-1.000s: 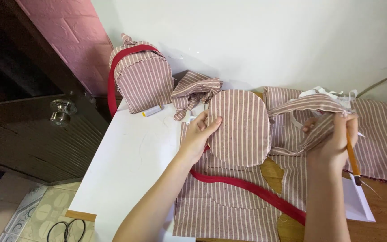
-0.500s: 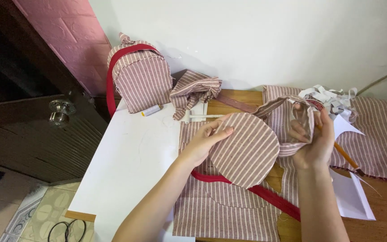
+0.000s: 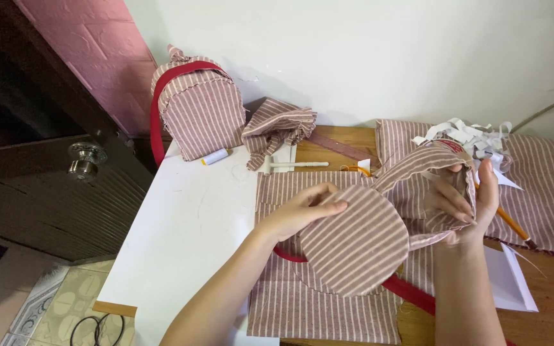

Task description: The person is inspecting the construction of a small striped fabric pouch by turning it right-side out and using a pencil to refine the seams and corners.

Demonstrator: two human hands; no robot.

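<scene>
A rounded panel of pink-and-white striped fabric (image 3: 354, 247) is held up just above the table, tilted, near the middle of the scene. Its upper left edge is pinched by the left hand (image 3: 299, 211), thumb on top and fingers stretched flat along the cloth. On the right, a gathered strip of the same striped fabric (image 3: 418, 163) is gripped by the right hand (image 3: 469, 205), the fingers curled round the bunched cloth; an orange pencil (image 3: 508, 221) is seen slanting away just behind that hand, though whether it is pinched in the same grip cannot be told. Beneath the panel a flat striped piece (image 3: 325, 307) is spread over the white table (image 3: 187, 237), and a red strap (image 3: 411, 291) is seen running out from under the panel toward the near right. At the far left a small striped bag with red trim (image 3: 200, 115) is stood against the wall, with a crumpled striped piece (image 3: 277, 125) just to its right. White paper scraps (image 3: 463, 131) are piled at the far right on more striped cloth (image 3: 546, 192). A door knob (image 3: 86, 160) is seen at the left.
</scene>
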